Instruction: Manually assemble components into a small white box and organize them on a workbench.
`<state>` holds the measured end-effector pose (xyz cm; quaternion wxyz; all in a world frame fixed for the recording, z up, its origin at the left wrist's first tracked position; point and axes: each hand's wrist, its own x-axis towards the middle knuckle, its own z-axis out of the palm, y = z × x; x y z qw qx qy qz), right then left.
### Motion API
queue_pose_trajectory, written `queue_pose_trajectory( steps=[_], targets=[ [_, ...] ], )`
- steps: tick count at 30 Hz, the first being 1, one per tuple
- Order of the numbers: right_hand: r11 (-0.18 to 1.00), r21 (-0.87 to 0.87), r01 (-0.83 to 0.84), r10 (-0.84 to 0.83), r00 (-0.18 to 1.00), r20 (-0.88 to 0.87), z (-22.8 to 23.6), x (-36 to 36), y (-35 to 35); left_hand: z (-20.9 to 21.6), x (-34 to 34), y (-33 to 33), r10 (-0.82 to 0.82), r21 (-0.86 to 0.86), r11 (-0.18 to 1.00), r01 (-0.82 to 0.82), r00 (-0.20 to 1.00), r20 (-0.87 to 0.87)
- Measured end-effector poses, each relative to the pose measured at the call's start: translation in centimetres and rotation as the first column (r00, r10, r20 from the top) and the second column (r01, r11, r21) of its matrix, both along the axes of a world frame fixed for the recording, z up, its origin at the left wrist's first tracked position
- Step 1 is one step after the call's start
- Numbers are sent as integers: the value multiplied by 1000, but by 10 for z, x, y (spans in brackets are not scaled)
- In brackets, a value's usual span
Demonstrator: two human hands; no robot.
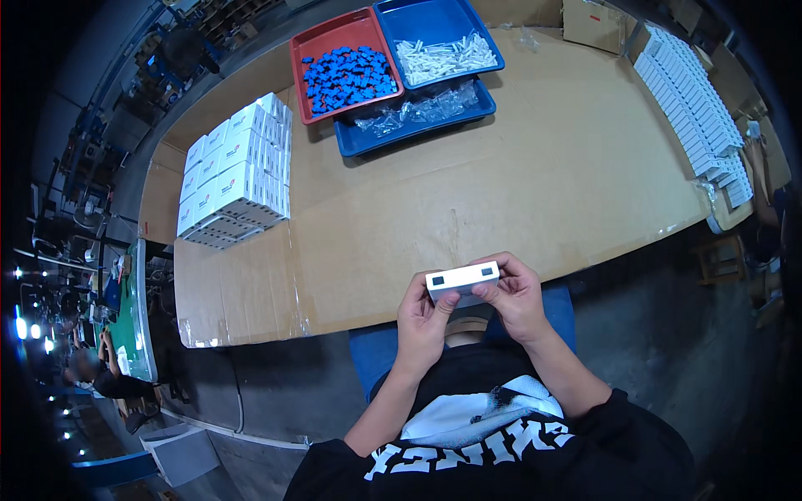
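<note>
At the near edge of a cardboard-covered table [376,225], a small white box [462,280] is held up between left hand [423,324] and right hand [520,304], fingers closed around its two ends and thumbs pressed to the side toward the body. The step in hand appears to be handling or checking this one piece; the next move likely calls for a level, even grip, with a stack of white boxes [238,171] standing well off to the left
</note>
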<state>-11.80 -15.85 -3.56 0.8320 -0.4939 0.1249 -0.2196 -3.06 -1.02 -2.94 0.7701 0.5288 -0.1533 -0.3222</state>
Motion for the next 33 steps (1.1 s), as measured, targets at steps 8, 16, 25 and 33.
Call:
queue_pose_trajectory(
  steps=[8, 16, 25, 33],
  targets=[
    [941, 332, 66, -51, 997, -55, -1, 4, 4, 10, 0, -10, 27, 61, 998, -29, 999, 28],
    [998, 53, -26, 31, 994, -105, 7, 3, -1, 4, 6, 1, 51, 92, 995, -48, 998, -28],
    [997, 80, 19, -13, 997, -79, -18, 2, 4, -14, 11, 1, 30, 82, 997, -16, 986, -166],
    [984, 180, -8, 44, 979, -199, -20, 10, 1, -22, 11, -3, 89, 102, 992, -72, 980, -178]
  ],
)
